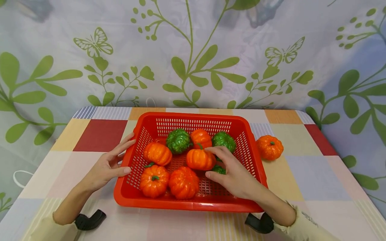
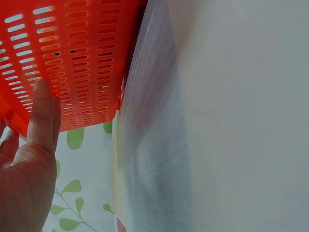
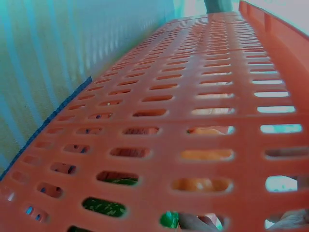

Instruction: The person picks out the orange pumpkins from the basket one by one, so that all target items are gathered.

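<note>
A red perforated plastic basket (image 1: 169, 205) holds several small shiny orange and green pumpkins. My left hand (image 1: 104, 169) touches its left rim, thumb on the rim; in the left wrist view its straight fingers (image 2: 42, 113) lie along the outer wall. Inside the basket, my right hand (image 1: 238, 177) reaches over the right side of an orange pumpkin (image 1: 199, 160), with the index finger at its top and the thumb just below it. Some right fingers are hidden. Under that hand a green pumpkin (image 1: 219, 169) partly shows. The basket's perforated wall (image 3: 193, 121) fills most of the right wrist view.
Another orange pumpkin (image 1: 269, 147) lies on the table beside the basket's right wall. A patchwork-patterned cloth (image 1: 313, 174) covers the table. Behind it hangs a pale curtain (image 1: 126, 60) with green leaves and butterflies. A white loop (image 1: 18, 179) shows at the left table edge.
</note>
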`<state>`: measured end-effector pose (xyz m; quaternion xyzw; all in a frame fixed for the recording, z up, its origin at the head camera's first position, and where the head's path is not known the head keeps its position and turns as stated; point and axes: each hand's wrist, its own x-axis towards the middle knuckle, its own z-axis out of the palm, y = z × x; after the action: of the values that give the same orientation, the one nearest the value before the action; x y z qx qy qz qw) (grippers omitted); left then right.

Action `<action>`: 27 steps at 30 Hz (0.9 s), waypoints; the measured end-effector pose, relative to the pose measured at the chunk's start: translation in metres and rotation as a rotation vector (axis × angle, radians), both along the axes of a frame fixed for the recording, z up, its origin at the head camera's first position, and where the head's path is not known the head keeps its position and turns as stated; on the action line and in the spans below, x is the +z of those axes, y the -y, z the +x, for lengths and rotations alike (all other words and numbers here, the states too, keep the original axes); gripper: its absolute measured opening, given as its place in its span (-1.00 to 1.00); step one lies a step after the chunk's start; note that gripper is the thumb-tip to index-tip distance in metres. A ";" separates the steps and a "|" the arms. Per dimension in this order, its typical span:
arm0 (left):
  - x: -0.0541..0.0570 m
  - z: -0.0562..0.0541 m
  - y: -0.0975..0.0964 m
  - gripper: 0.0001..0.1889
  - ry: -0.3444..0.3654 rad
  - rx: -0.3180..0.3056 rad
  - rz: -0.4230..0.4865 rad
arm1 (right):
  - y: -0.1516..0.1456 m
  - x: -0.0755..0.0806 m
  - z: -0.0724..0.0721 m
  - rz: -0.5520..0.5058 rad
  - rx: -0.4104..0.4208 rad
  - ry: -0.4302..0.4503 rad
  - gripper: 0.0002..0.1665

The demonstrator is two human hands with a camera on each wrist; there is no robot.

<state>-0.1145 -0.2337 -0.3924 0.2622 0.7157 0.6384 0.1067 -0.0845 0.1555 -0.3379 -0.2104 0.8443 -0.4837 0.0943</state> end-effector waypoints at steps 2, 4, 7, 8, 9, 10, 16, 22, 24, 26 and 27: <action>0.000 0.000 0.000 -0.22 -0.001 0.000 0.003 | 0.001 0.000 0.000 0.015 -0.005 0.012 -0.35; 0.000 0.000 0.000 -0.22 0.000 -0.001 0.006 | 0.001 -0.001 -0.001 0.026 -0.003 0.026 -0.36; 0.000 0.001 0.000 -0.22 0.004 0.000 0.008 | 0.002 -0.002 -0.001 0.041 0.001 0.027 -0.36; 0.000 0.001 0.000 -0.22 0.006 0.001 0.008 | 0.002 -0.002 -0.001 0.045 0.004 0.023 -0.36; 0.000 0.000 0.000 -0.22 0.008 0.002 0.008 | 0.003 -0.002 -0.001 0.052 0.005 0.018 -0.36; 0.000 0.000 0.000 -0.22 0.009 0.002 0.010 | 0.003 -0.003 -0.002 0.059 0.006 0.009 -0.36; -0.002 0.000 0.001 -0.21 -0.007 -0.006 0.027 | 0.005 -0.005 -0.002 0.116 -0.008 -0.070 -0.39; -0.002 0.000 0.001 -0.22 -0.014 -0.005 0.020 | 0.008 -0.006 -0.001 0.256 -0.039 -0.131 -0.35; -0.002 0.000 0.000 -0.22 -0.017 -0.008 0.020 | 0.009 -0.006 -0.001 0.311 -0.047 -0.163 -0.35; -0.001 0.000 0.000 -0.22 -0.018 -0.009 0.023 | 0.010 -0.007 -0.001 0.354 -0.047 -0.203 -0.37; -0.001 0.000 0.000 -0.22 -0.017 -0.008 0.025 | 0.010 -0.008 -0.001 0.370 -0.046 -0.223 -0.38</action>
<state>-0.1143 -0.2334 -0.3934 0.2719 0.7076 0.6445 0.1001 -0.0860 0.1452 -0.3455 -0.2224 0.9284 -0.2965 0.0260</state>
